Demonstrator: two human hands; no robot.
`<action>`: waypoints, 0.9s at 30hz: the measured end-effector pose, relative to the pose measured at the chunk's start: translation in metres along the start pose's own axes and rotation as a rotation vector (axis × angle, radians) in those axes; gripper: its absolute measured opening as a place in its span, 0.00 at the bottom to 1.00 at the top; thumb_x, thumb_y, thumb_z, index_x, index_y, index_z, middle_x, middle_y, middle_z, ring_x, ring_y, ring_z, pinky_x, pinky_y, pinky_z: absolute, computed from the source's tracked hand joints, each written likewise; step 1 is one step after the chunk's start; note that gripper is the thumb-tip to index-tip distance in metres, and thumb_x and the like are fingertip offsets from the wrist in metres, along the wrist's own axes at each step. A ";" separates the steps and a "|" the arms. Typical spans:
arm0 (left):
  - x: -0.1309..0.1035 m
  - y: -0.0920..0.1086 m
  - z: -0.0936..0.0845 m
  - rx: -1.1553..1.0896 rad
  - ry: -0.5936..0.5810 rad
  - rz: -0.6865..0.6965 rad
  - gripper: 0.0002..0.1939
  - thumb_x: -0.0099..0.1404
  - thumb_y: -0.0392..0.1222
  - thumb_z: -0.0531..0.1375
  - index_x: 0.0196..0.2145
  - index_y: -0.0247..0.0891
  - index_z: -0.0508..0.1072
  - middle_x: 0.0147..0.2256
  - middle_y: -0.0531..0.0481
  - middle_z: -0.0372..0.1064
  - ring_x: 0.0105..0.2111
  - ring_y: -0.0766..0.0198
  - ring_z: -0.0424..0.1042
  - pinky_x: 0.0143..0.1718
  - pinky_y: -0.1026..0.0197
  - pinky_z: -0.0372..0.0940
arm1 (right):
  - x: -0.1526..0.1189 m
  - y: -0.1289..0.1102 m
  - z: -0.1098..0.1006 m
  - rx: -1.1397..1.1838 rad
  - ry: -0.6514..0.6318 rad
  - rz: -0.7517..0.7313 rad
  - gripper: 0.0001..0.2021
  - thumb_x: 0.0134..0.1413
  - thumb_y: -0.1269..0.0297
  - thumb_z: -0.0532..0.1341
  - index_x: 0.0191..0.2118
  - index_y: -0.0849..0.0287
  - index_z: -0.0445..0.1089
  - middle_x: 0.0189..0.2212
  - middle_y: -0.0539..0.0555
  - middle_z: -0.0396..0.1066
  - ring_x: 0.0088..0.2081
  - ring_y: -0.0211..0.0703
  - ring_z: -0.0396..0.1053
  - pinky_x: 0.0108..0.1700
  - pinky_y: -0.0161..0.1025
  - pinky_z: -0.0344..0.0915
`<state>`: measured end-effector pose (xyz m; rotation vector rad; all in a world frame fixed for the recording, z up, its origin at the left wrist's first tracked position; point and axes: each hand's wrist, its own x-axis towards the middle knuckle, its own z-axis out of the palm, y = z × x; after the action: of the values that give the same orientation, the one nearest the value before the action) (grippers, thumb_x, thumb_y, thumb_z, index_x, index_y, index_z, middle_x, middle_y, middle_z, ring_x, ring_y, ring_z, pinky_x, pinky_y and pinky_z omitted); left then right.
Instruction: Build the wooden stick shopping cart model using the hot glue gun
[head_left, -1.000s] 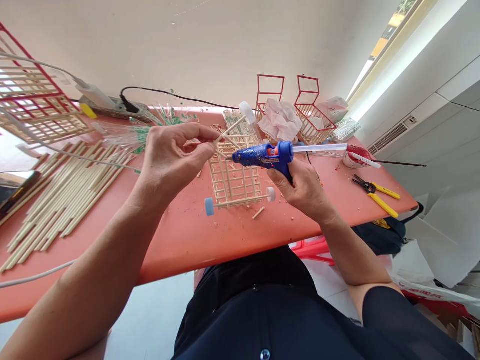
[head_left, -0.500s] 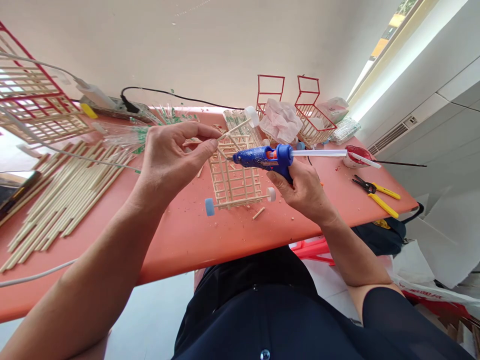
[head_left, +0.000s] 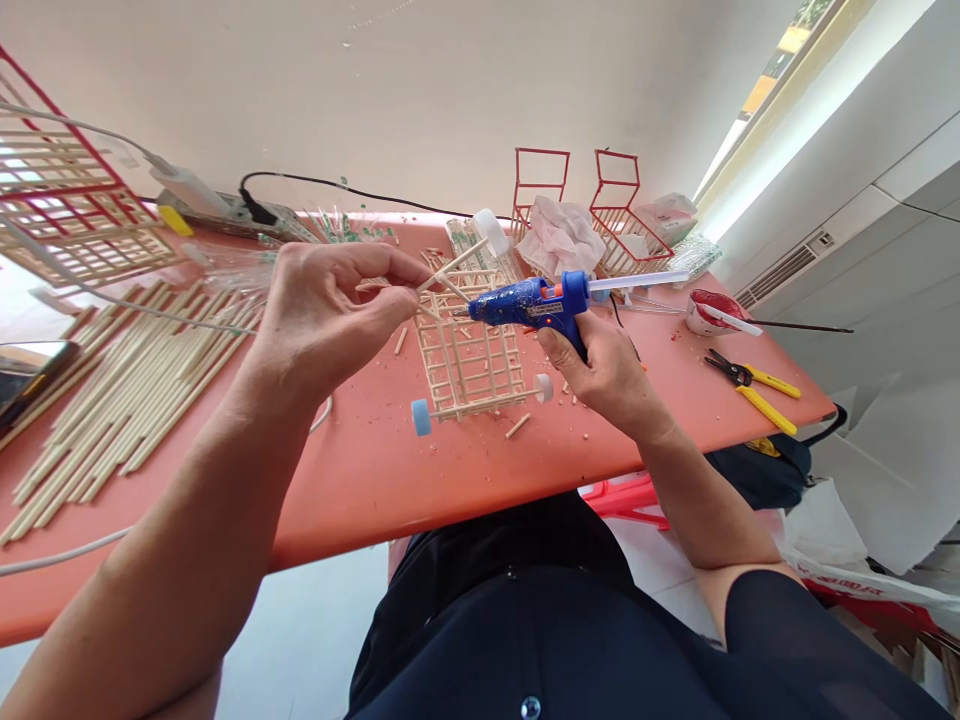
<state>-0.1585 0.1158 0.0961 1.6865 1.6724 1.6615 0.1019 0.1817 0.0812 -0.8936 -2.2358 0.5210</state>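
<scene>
My left hand (head_left: 341, 315) is closed, thumb and fingertips pinching a thin wooden stick (head_left: 455, 264). A white bottle cap (head_left: 490, 231) sits on the stick's far end. My right hand (head_left: 611, 375) grips the handle of a blue hot glue gun (head_left: 529, 303), with a clear glue stick (head_left: 637, 282) poking out of its back. The gun's nozzle points left, close to the pinched stick; whether it touches cannot be made out. Below both hands, a cart-like frame of wooden sticks (head_left: 472, 365) rests on the table, with a blue cap (head_left: 421, 417) and a white cap (head_left: 544, 388) along its near edge.
Many loose sticks (head_left: 127, 390) lie left on the orange table (head_left: 360, 490). Red-trimmed stick frames (head_left: 630, 235) and crumpled tissue (head_left: 562, 238) stand at the back. Right are a paint cup (head_left: 711, 318) and yellow-handled pliers (head_left: 752, 388). A white cable (head_left: 112, 295) crosses the left side.
My left hand has shifted slightly left, carrying the capped stick with it. The glue gun has turned a little, its rear end rising. The frame on the table stays in place.
</scene>
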 end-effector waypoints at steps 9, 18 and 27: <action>0.000 -0.007 0.000 0.100 0.070 -0.018 0.13 0.55 0.42 0.63 0.31 0.44 0.89 0.24 0.54 0.76 0.26 0.65 0.66 0.28 0.60 0.59 | -0.001 -0.002 -0.001 0.002 0.000 -0.015 0.28 0.73 0.33 0.57 0.37 0.56 0.69 0.23 0.45 0.59 0.25 0.37 0.54 0.30 0.38 0.50; 0.001 -0.007 0.001 0.080 0.113 -0.060 0.16 0.54 0.43 0.63 0.35 0.43 0.91 0.26 0.53 0.78 0.25 0.65 0.65 0.27 0.60 0.57 | -0.003 -0.003 0.000 -0.020 0.030 -0.062 0.26 0.73 0.34 0.58 0.38 0.55 0.69 0.24 0.47 0.62 0.26 0.39 0.56 0.32 0.38 0.52; -0.001 0.004 0.001 0.071 0.094 -0.110 0.13 0.54 0.42 0.63 0.32 0.44 0.89 0.27 0.53 0.77 0.27 0.65 0.63 0.28 0.60 0.55 | -0.004 -0.006 0.001 0.002 0.026 -0.087 0.26 0.73 0.34 0.58 0.41 0.56 0.71 0.25 0.46 0.63 0.26 0.38 0.55 0.32 0.38 0.54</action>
<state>-0.1557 0.1139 0.0982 1.5389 1.8525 1.6721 0.1004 0.1747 0.0821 -0.7937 -2.2390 0.4688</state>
